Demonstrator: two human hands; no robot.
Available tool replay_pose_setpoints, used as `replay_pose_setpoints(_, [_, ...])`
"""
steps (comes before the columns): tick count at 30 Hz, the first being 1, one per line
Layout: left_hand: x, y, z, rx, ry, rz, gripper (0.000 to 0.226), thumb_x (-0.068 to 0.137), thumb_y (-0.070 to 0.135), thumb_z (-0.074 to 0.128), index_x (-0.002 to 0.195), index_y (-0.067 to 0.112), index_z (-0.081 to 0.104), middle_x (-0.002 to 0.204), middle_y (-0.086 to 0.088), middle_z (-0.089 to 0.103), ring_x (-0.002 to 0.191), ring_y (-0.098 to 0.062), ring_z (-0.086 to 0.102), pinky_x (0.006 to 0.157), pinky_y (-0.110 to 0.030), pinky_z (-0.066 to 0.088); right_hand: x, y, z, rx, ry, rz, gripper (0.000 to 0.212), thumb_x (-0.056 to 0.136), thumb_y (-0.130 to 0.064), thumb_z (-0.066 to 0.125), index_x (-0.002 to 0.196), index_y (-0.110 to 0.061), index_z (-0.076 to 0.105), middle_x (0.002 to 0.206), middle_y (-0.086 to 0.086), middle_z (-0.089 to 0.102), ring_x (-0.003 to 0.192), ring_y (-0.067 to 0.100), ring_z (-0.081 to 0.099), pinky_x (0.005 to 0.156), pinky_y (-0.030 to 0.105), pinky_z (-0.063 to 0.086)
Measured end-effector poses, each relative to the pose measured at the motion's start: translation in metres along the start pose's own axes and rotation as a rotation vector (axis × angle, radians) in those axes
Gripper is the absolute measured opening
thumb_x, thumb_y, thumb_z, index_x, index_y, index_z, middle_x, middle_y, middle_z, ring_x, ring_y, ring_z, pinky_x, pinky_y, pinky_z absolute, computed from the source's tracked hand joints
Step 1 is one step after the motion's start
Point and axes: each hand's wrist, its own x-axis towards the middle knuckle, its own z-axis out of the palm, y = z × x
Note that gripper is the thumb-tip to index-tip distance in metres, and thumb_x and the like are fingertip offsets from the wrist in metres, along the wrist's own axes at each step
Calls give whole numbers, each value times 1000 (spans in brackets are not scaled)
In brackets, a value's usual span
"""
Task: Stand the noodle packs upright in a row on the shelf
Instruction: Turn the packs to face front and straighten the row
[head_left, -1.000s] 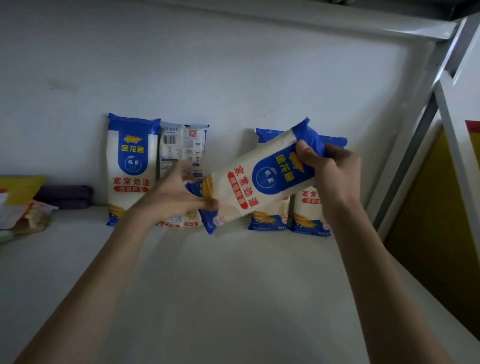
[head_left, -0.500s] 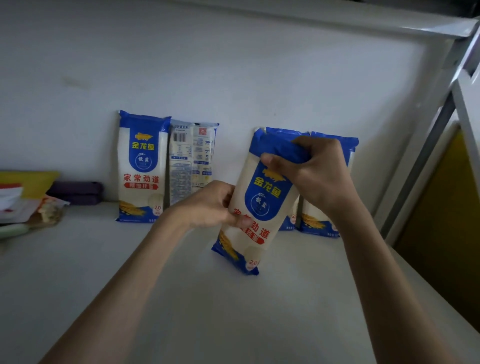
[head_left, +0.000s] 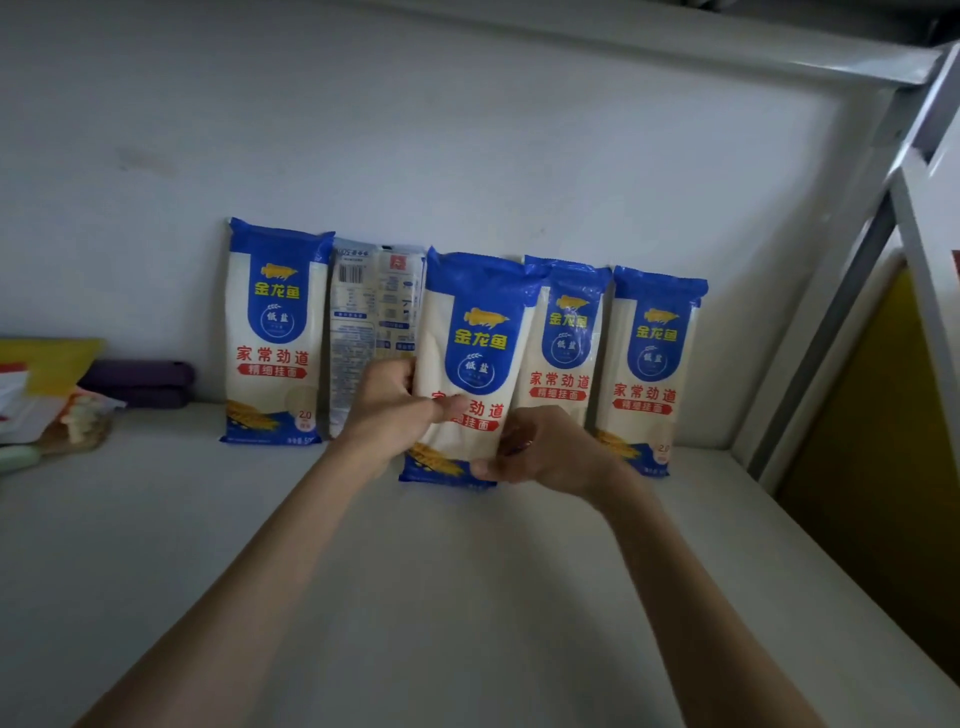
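Standing upright along the shelf's (head_left: 467, 597) back edge, against the white wall (head_left: 467, 130), are five noodle packs. Both hands grip the middle pack (head_left: 470, 358): the left hand (head_left: 395, 410) pinches its left edge, thumb across the front, and the right hand (head_left: 545, 449) holds its lower right corner. Its base rests on the shelf, slightly forward of the others. To its left stand a front-facing pack (head_left: 275, 332) and a pack turned backwards (head_left: 371, 322); to its right, two more packs (head_left: 563, 343) (head_left: 649, 369). Papers and a dark purple object (head_left: 137, 382) sit at the shelf's left end.
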Motion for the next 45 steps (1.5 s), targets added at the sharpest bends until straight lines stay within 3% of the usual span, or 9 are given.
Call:
replay_pose_setpoints(3, [3, -7, 7, -78, 61, 0, 27, 71, 13, 84, 92, 22, 70, 93, 2, 75, 83, -11, 71, 70, -30, 58, 16, 11, 29, 71, 213, 44, 58, 70, -9, 83, 122, -12, 57, 111, -1, 66, 102, 14, 63, 89, 30, 54])
replay_pose_setpoints(6, [11, -14, -5, 87, -119, -2, 36, 70, 7, 84, 100, 21, 68, 104, 0, 73, 97, -15, 69, 84, -37, 57, 22, 19, 48, 126, 332, 47, 63, 74, -3, 76, 129, -16, 48, 127, 0, 59, 122, 18, 52, 96, 30, 45])
replay_pose_setpoints(9, [17, -30, -15, 303, -258, -87, 52, 64, 0, 86, 111, 13, 68, 111, -6, 73, 102, -18, 68, 93, -41, 54, 22, 20, 55, 150, 416, -6, 62, 75, 1, 73, 129, -17, 48, 129, -1, 59, 122, 15, 51, 89, 23, 42])
replay_pose_setpoints(14, [14, -47, 2, 373, -13, -31, 41, 65, 7, 87, 104, 13, 74, 100, -3, 75, 90, -18, 70, 84, -38, 57, 29, 23, 59, 177, 480, 25, 49, 75, -1, 73, 118, -16, 54, 122, 0, 61, 118, 18, 55, 91, 29, 49])
replay_pose_setpoints(22, [15, -54, 22, 350, 186, 17, 36, 73, 16, 83, 108, 15, 74, 104, -4, 75, 93, -20, 70, 81, -34, 57, 31, 15, 59, -126, 617, 137, 32, 82, -8, 67, 111, -6, 52, 108, 12, 63, 101, 28, 61, 80, 38, 55])
replay_pose_setpoints(32, [16, -60, 27, 375, 249, 79, 35, 73, 14, 80, 107, 11, 74, 103, -8, 75, 93, -23, 70, 78, -40, 60, 29, 6, 63, -179, 595, 124, 18, 83, 2, 59, 100, -3, 64, 96, 10, 66, 88, 24, 63, 71, 28, 55])
replay_pose_setpoints(45, [20, -53, 37, 447, 245, 95, 38, 76, 8, 78, 113, 7, 69, 110, -11, 72, 101, -26, 68, 81, -33, 57, 33, 9, 69, -131, 481, 103, 32, 83, 2, 57, 114, -5, 57, 116, 11, 58, 105, 25, 57, 93, 37, 52])
